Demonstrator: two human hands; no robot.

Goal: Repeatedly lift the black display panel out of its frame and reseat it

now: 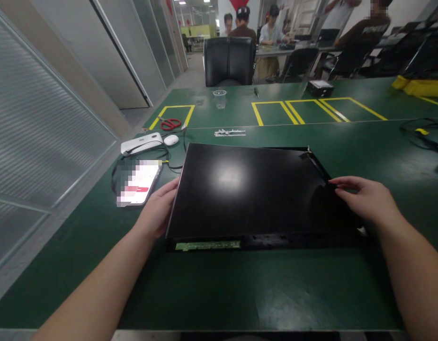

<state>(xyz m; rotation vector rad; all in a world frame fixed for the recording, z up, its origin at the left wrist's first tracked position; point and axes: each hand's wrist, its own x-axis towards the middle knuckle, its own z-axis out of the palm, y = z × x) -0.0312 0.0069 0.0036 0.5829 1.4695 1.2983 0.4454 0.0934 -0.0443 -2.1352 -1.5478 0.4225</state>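
Where the black panel (236, 199) presents its left edge, the left hand (154, 211) is curled round it and has hold of it, the fingertips passing out of sight behind. At the panel's right edge, the right hand (370, 196) has thumb and forefinger bent towards each other, their tips nearly together; whether they pinch the panel or the black frame (286, 240) under it cannot be told.

The panel lies between the two hands, over the frame and set a little askew to it, so that the frame shows along the panel's near and right sides. A green circuit strip (208, 246) runs below the panel's near edge, towards its left end. Both parts sit above the green table (275, 289).

Left of the panel is a phone (146, 182), its screen lit, near the left hand. Past the panel's far left corner lie a white mouse (171, 140), a long white bar (142, 143) and red-handled scissors (171, 124), with dark cables (167, 154) reaching close to that corner. White scraps (230, 133) lie just beyond the panel's far edge, and a clear cup (219, 100) stands farther beyond.
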